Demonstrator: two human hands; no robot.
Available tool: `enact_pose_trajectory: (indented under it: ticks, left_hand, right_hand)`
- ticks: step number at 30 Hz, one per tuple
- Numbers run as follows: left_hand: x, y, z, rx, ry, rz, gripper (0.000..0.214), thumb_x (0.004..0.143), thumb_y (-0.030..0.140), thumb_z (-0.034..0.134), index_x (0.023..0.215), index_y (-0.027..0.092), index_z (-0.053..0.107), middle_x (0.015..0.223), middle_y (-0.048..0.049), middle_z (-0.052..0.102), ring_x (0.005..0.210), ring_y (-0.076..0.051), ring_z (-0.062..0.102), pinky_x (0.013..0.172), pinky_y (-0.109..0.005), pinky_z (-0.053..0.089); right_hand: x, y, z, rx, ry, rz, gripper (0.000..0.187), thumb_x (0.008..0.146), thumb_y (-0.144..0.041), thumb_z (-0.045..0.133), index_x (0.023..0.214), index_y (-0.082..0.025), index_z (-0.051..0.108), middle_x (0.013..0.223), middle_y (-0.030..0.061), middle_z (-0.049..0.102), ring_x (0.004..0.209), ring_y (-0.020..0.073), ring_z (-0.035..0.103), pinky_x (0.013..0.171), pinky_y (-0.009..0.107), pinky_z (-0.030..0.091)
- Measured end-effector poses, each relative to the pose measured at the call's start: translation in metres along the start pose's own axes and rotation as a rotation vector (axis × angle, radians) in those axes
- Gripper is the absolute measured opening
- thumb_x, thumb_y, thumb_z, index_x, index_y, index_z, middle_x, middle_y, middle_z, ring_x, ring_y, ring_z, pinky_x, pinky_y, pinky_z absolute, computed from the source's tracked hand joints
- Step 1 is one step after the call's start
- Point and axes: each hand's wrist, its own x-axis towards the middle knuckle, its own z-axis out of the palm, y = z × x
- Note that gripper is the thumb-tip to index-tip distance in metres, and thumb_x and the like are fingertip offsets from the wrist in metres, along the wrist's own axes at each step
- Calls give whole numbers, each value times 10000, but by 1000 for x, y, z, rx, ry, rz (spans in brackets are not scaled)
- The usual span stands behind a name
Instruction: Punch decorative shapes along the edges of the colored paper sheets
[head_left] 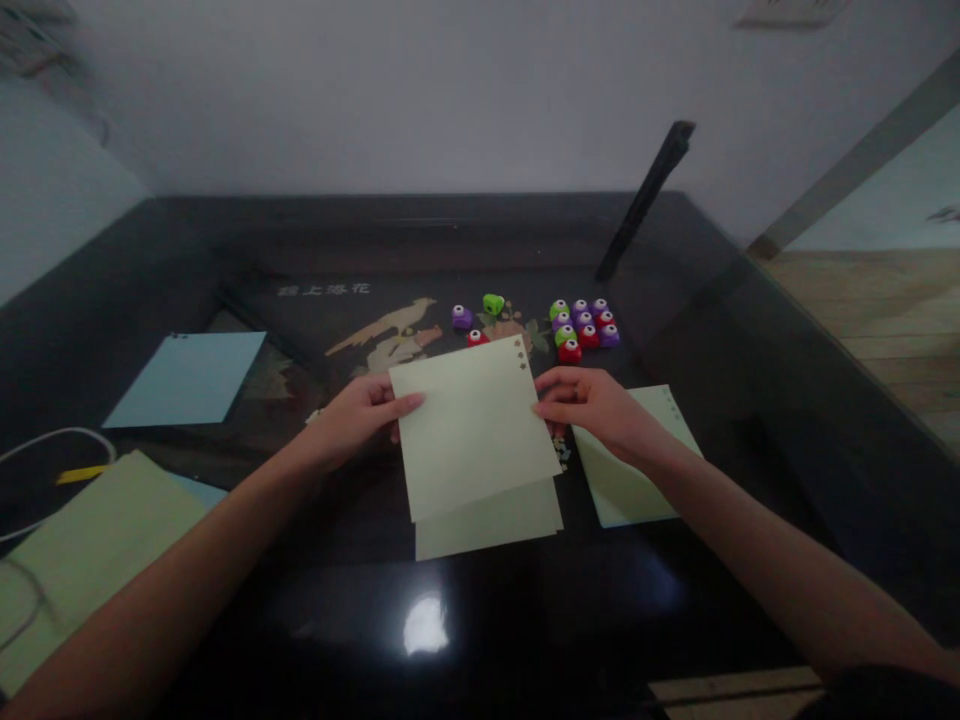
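Observation:
My left hand (364,415) pinches the left edge of a pale green sheet of paper (472,430), thumb on top. Along the opposite edge, my right hand (592,400) grips the same sheet between thumb and fingers. A few small flower-shaped holes run down the sheet's upper right corner. More pale sheets (487,520) show below its lower edge; whether they are held with it I cannot tell. Beyond the paper stand small craft punches: a purple one (462,318), a green one (493,303) and a red one (478,338) partly hidden by the sheet.
Several more craft punches (583,325) stand grouped at the right. Under my right forearm lies a stack of punched paper (630,480). A blue sheet (187,380), green paper (112,540) and a white cable (67,432) are at left. A black stick (645,200) rises at the back.

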Motion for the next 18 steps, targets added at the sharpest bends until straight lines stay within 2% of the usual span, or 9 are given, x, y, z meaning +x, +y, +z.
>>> enact_pose_trajectory:
  ticks: [2,5,10,14,16,18]
  left_hand:
    - [-1,-3,-1,90,-114,-72,262,752,386,671,700,134,625,580,8,605,469,-96,487,455,-206,375]
    - [-1,-7,-2,150,-213,-94,295,778,419,635,692,138,605,580,17,589,485,-99,490,476,-212,386]
    - [-2,-9,-2,195,-278,-73,311,774,445,632,793,135,622,671,-5,622,556,-130,539,530,-238,436]
    - [-3,-9,-3,209,-270,-49,284,780,428,629,790,144,631,671,-14,631,580,-146,556,553,-252,447]
    - [-2,-10,-4,214,-262,-45,276,776,421,635,775,145,634,657,-10,625,565,-142,549,549,-252,442]
    - [-2,-11,-5,196,-261,-49,272,768,417,646,775,146,635,637,2,614,539,-134,534,533,-245,431]
  right_hand:
    - [2,3,-3,-59,-69,32,207,707,-240,700,861,-164,585,577,-12,644,478,107,566,497,253,449]
    - [4,4,-10,-179,-121,13,173,788,-306,627,857,-150,600,653,26,667,519,111,603,484,235,446]
    - [12,2,-16,-336,-34,-87,198,843,-311,550,869,-126,615,722,54,673,534,95,592,487,220,463]
    - [33,-2,-10,-640,97,-269,216,869,-278,502,919,-108,627,737,62,683,565,124,620,503,244,480]
    - [52,-7,-5,-739,147,-322,195,858,-232,513,937,-107,641,783,74,691,619,140,632,574,277,499]
    - [72,-12,0,-817,172,-371,179,838,-181,535,951,-123,662,888,95,695,765,172,638,702,319,500]
